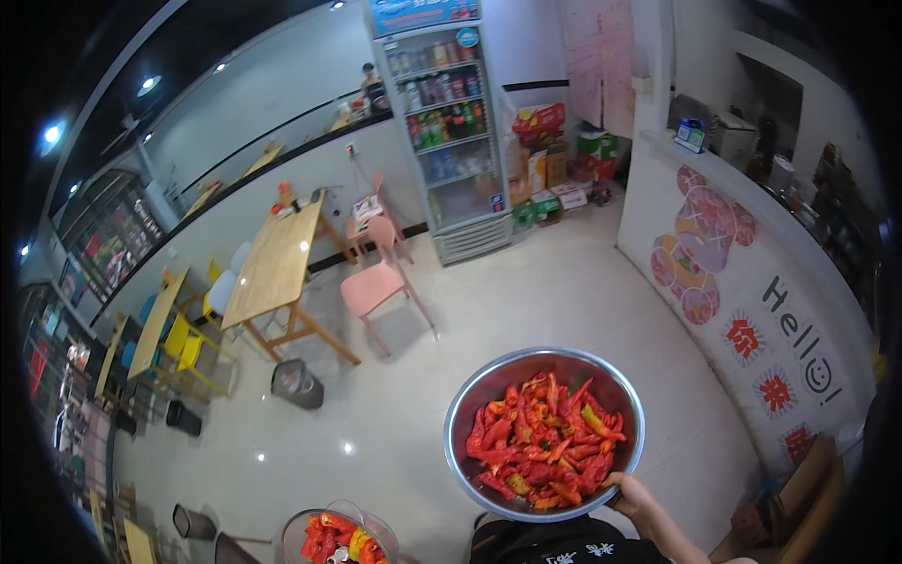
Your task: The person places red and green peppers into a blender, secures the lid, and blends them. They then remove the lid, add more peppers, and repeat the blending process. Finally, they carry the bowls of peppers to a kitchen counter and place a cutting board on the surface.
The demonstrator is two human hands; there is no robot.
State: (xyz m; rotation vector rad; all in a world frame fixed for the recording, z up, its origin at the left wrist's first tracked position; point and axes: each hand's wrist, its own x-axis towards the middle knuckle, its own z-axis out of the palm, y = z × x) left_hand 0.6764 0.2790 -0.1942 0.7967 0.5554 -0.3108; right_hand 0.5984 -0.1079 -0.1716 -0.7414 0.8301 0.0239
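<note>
My right hand [628, 495] grips the lower right rim of a round stainless-steel bowl [458, 462], thumb over the rim and fingers beneath it. Red chili peppers [542, 437] fill the bottom of the bowl, with a few yellow-green and orange pieces among them. At the bottom edge of the view, left of the bowl, a clear round container [392, 543] holds red and yellow pepper pieces [331, 539] around a pale central hub. My left hand is out of view.
Ahead stand a glass-door drinks fridge [458, 190], a pink chair [373, 285] and a wooden table [271, 261]. Waste bins [299, 384] stand on the tiled floor at left. A white counter [676, 296] runs along the right, with cardboard [803, 486] below. A person [370, 83] is far behind the partition.
</note>
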